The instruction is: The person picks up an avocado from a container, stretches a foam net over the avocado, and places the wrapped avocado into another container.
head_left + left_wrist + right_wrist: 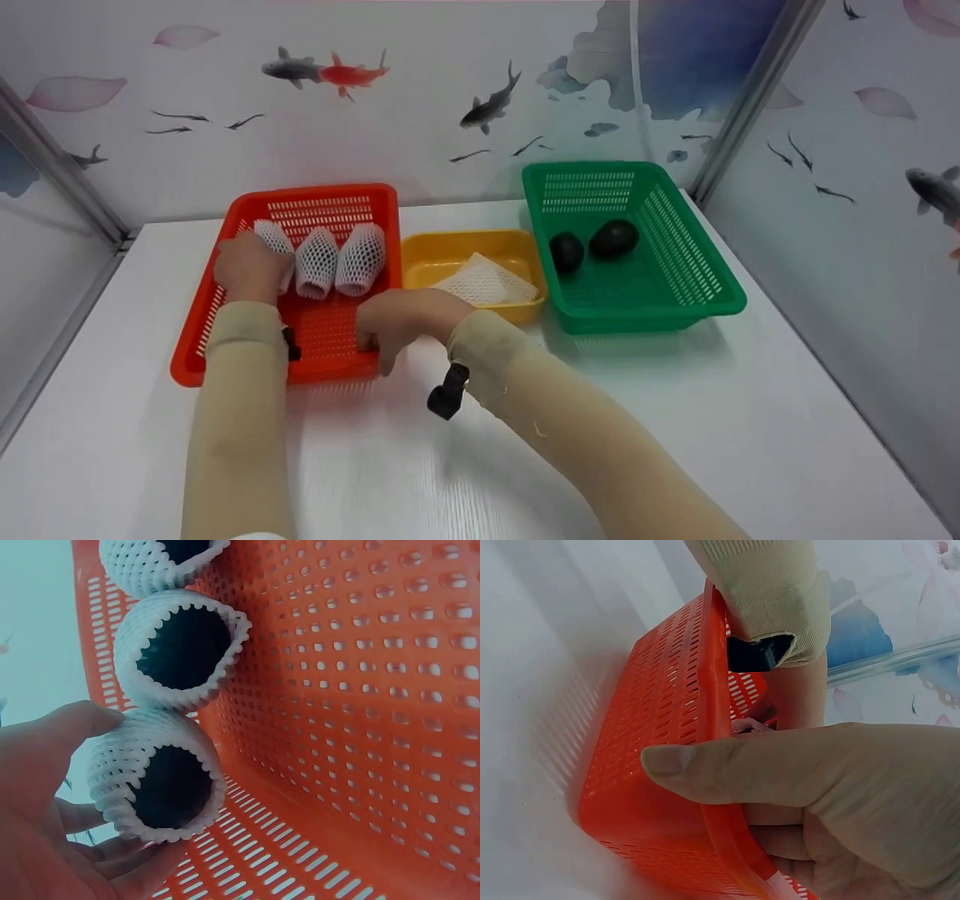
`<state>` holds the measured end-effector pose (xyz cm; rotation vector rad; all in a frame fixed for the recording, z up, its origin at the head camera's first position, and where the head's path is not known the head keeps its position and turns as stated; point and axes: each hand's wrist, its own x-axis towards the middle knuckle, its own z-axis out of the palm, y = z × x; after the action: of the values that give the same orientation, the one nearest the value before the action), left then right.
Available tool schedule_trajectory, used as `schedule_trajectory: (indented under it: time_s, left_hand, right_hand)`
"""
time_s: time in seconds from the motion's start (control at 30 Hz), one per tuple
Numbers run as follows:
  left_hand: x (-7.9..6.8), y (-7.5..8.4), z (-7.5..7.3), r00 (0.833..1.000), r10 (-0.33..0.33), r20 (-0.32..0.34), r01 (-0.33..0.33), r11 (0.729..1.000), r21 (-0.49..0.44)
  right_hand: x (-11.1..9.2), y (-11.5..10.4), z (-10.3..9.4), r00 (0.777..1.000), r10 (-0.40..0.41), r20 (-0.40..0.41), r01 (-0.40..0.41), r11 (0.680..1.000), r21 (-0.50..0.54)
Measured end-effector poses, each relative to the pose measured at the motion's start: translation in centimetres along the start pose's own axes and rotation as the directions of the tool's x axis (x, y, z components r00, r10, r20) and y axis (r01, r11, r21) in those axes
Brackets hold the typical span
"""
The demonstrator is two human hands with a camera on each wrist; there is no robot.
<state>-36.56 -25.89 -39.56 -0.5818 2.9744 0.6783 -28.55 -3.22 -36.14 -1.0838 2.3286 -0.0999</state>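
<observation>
Three dark fruits in white foam net sleeves lie side by side in the red basket [322, 330]. My left hand [251, 264] holds the leftmost sleeved fruit [169, 780], thumb on one side and fingers round the other. The middle sleeved fruit [316, 262] touches it in the left wrist view; the right-hand sleeved fruit [362, 259] lies beyond. At the basket's near right corner, my right hand [397, 322] grips the rim, thumb [705, 769] outside and fingers inside. The sleeves' open ends show dark, smooth surfaces; the rest of each fruit is covered.
A yellow tray [442, 241] with white foam net sleeves [487, 283] stands right of the red basket. Beside it, a green basket [637, 313] holds two dark egg-shaped fruits [615, 238]. Printed wall panels [420, 150] enclose the white table [375, 465] at the back and sides.
</observation>
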Motion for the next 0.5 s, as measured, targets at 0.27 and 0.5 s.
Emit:
schedule_trajectory:
  time_s: [0.27,0.5]
  left_hand:
    - [0.02,0.24,0.57,1.000,0.018,0.000,-0.018,0.999,-0.035]
    - [0.10,0.24,0.46,0.999,0.033,0.031,-0.031,0.996,-0.078]
  right_hand:
    - [0.07,0.03,0.05,1.000,-0.004,-0.006,0.004,1.000,-0.022]
    - [-0.11,-0.04,-0.08,1.000,0.029,0.004,-0.029,0.999,0.023]
